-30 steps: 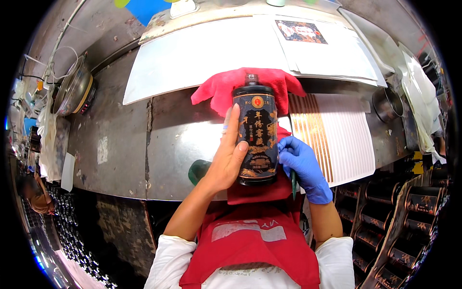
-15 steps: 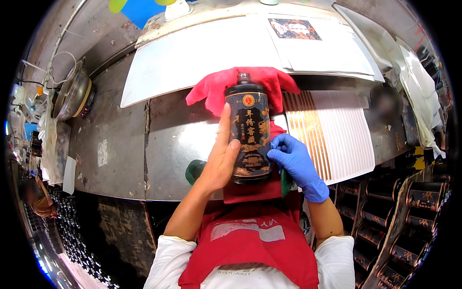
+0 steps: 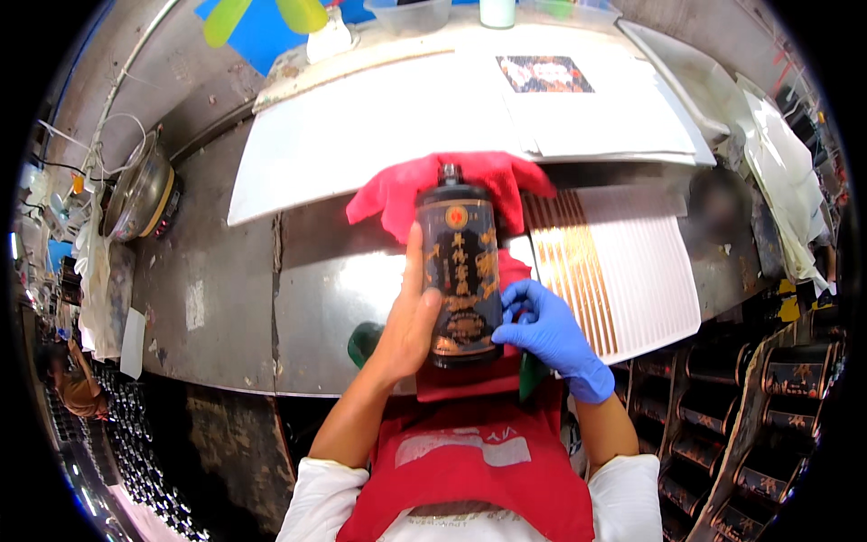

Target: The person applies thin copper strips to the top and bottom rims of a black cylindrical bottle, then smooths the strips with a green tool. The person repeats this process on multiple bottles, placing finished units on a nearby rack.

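Gripped black bottle (image 3: 461, 294), near side of pink towel (image 3: 390, 194), in fingers of left hand (image 3: 411, 327). Curled fingers of blue-gloved right hand (image 3: 546, 331), nearer and right of towel; could not tell if pinching anything. Had gold-striped white sheet (image 3: 643, 271) right of towel.

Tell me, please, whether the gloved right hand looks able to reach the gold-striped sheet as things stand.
Probably yes: the gold-striped sheet lies beside the gloved right hand, with nothing visible between them, though that hand is at the lower side of the black bottle and would likely leave it first.
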### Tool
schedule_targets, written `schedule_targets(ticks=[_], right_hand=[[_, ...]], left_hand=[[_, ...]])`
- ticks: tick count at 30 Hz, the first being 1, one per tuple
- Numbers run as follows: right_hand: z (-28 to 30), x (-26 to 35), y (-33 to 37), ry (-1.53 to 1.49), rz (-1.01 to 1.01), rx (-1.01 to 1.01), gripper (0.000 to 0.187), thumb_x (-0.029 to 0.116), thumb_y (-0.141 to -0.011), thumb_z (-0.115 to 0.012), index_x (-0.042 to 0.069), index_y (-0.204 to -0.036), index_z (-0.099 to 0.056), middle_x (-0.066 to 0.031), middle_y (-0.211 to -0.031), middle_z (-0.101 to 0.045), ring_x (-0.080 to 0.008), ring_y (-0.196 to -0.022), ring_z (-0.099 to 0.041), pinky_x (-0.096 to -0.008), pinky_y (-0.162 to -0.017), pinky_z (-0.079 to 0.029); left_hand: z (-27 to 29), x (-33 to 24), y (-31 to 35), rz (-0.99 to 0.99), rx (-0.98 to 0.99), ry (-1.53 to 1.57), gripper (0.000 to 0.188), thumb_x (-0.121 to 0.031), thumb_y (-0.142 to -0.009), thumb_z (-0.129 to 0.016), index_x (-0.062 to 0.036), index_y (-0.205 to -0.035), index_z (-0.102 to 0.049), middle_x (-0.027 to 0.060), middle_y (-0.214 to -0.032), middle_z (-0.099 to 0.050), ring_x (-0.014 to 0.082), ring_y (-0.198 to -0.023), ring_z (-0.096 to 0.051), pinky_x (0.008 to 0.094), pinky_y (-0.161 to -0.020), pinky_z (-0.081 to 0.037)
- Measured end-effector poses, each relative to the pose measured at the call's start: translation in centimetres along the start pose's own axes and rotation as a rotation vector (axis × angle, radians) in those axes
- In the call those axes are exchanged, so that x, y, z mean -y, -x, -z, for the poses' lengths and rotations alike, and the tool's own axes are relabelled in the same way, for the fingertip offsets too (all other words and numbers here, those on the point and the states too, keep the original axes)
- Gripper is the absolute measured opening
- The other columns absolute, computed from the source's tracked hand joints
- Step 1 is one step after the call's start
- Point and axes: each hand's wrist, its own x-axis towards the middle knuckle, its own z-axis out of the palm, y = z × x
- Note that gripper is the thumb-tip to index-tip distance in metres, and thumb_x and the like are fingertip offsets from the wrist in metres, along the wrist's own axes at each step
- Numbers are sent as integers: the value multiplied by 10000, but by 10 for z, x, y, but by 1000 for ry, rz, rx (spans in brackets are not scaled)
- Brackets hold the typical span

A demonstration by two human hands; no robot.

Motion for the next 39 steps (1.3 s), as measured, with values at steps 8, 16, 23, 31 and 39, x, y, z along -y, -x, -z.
schedule_targets(ticks=[8,16,23,31,39], right_hand=[[15,27,-45,-184,44,-46,216,189,-822,-684,50,-935,-564,2,-752,-571,-40,-578,-480,-178,-514,-395],[0,32,-81,-267,-14,-34,248,322,-866,-616,82,-908,-573,36,-669,-531,-25,-469,-437,-169,-393,-334],[-1,40,-79,-324,-40,-41,214,231,-824,-685,69,-837,-546,38,-665,-505,-34,-520,-449,-181,-455,-361],[-7,46,-82,-243,-29,-109,246,200,-790,-721,105,-785,-494,54,-678,-503,-8,-580,-438,-159,-487,-345],[-10,40,-83,-242,7,-147,249,266,-805,-707,91,-791,-531,48,-696,-504,-27,-609,-429,-180,-539,-356]], left_hand=[[10,1,-16,190,-163,147,788,-554,-938,-302,-11,-1442,-33,174,-1295,-372,247,-1156,-420,335,-985,-328],[8,19,-44,265,-290,176,516,-471,-977,-265,5,-1162,-331,120,-1099,-427,166,-1050,-410,293,-934,-337],[12,20,-45,276,-295,256,538,-471,-974,-289,24,-1185,-285,148,-1107,-429,170,-1059,-417,294,-921,-351],[7,-9,-57,308,-315,166,524,-432,-967,-377,36,-1174,-259,182,-1085,-438,191,-1027,-444,301,-891,-377],[7,-2,-55,246,-334,144,510,-427,-971,-364,43,-1143,-272,181,-1077,-439,183,-1014,-447,297,-869,-391]])
